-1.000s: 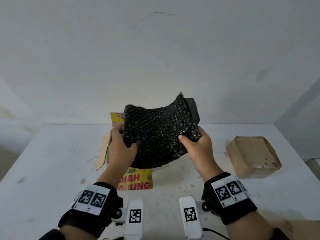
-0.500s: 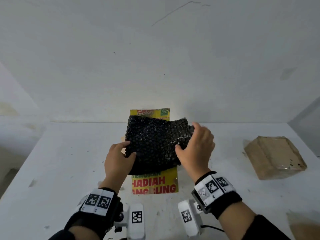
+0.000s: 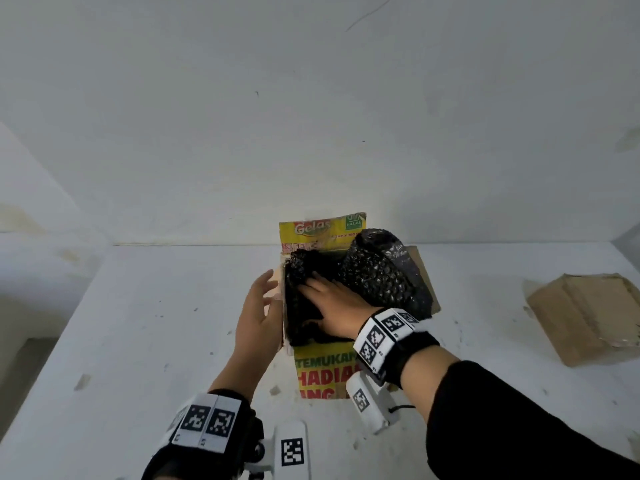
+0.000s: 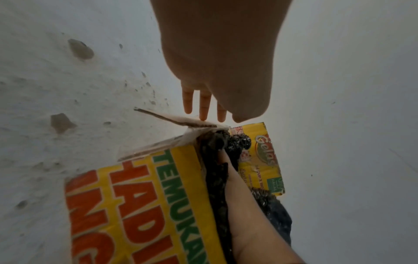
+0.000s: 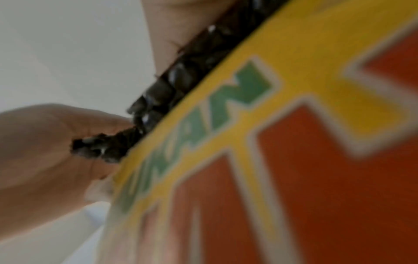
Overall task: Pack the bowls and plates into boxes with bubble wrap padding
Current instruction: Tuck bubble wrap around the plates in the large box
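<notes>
A yellow box (image 3: 322,372) with red and green print stands open in the middle of the white table. Black bubble wrap (image 3: 377,278) fills its opening, and a rolled part bulges up over the right side. My right hand (image 3: 332,303) lies flat on the wrap inside the box, fingers straight, pressing it down. My left hand (image 3: 258,313) is open against the box's left flap (image 3: 281,299), holding nothing. The left wrist view shows straight left fingers (image 4: 203,107) above the flap and the right hand (image 4: 246,214) in the wrap (image 4: 214,178). No bowls or plates are visible.
A plain brown cardboard box (image 3: 585,317) lies closed on the table (image 3: 138,341) at the right. A white wall rises just behind the yellow box. The table's surface is speckled with stains.
The bubble wrap, held up in both hands before, has gone down into the yellow box. My left hand let go and moved to the left flap. My right hand now presses the wrap.
</notes>
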Available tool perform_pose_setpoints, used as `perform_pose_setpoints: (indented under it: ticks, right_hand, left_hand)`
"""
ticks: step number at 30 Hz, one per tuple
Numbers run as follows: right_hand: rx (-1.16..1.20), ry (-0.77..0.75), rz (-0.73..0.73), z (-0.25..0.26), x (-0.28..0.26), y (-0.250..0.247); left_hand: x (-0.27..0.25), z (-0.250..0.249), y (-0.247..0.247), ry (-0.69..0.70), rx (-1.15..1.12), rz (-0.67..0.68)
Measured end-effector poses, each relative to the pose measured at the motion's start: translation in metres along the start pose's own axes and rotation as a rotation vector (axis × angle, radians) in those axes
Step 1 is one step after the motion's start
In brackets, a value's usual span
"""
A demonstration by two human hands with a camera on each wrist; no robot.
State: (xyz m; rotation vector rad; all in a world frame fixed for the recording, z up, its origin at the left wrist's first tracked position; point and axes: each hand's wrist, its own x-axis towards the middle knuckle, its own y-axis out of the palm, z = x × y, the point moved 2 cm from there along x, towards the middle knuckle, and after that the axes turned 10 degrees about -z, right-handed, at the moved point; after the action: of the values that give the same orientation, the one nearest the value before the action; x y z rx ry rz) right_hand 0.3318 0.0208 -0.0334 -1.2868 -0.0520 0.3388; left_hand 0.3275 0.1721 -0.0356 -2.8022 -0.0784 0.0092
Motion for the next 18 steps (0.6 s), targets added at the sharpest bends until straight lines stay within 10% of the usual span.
perform_pose_setpoints:
  ticks: [13,18]
  right_hand:
    - [-0.237,0.034,0.282,-0.016,0.014,0.035]
    - [-0.025,0.025,0.04,-0.003,-0.002,-0.009]
  left_hand:
    - [-0.004,0.02,0.019,0.063,-0.152,0.165]
    - [-0.008,0.017,0.022,0.071,-0.164,0.165]
